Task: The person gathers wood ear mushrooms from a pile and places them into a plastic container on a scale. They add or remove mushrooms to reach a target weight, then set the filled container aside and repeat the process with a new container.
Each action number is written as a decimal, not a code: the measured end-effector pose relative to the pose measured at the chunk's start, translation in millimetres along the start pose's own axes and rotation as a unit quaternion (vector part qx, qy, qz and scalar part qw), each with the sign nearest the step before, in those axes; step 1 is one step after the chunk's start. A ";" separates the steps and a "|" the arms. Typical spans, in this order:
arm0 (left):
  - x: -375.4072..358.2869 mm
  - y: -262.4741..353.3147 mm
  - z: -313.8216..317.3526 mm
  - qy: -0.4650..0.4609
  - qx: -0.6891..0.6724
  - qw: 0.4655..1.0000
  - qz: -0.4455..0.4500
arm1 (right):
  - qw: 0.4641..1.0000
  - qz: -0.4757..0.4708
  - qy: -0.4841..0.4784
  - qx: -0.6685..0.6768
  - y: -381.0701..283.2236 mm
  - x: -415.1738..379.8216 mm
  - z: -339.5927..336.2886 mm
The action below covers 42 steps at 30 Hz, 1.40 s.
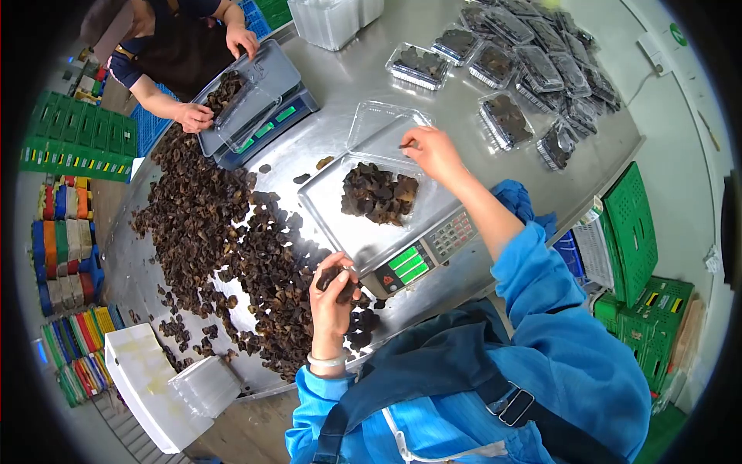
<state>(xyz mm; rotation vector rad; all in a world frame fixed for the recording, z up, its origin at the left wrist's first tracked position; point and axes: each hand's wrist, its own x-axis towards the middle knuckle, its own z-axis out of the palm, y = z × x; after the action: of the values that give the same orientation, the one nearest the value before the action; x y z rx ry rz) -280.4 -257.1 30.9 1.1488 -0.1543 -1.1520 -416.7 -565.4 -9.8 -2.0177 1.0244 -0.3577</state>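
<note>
A digital scale (pixel 398 271) with lit green displays stands before me. On its tray sits an opened clear plastic box (pixel 421 193), its lid (pixel 371 116) folded back, with dark brown wood ear mushrooms (pixel 379 193) inside. Above the box's far right corner, my right hand (pixel 434 155) pinches a small dark piece of mushroom (pixel 406 146). My left hand (pixel 328 309), near the scale's left front corner, is closed around several more mushrooms (pixel 334 281). A large heap of loose mushrooms (pixel 209 232) spreads over the metal table to the left.
Filled, closed boxes (pixel 533 58) are piled at the back right. Across the table another person's hands (pixel 195 117) work at a second scale (pixel 267 127). Stacked clear boxes (pixel 336 23) stand at the back. A white foam box (pixel 147 387) is front left; green crates (pixel 657 317) stand right.
</note>
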 end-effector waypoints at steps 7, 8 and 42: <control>5.1 8.8 15.7 -0.069 -0.005 0.997 -0.038 | 0.738 0.025 -0.157 0.656 -50.2 -102.3 17.4; 3.6 12.9 24.3 -0.072 0.021 0.996 -0.050 | 0.705 0.032 -0.174 0.687 -57.8 -114.1 18.3; -12.5 -85.2 62.7 -0.339 0.363 0.851 0.170 | 0.981 -0.130 0.125 0.069 -23.3 -77.8 13.9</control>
<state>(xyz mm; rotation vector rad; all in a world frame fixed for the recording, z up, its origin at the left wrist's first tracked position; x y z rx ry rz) -379.1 -282.3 -0.3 1.2279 -1.3886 -1.1555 -445.2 -490.3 8.1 -2.0166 0.8568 -0.8182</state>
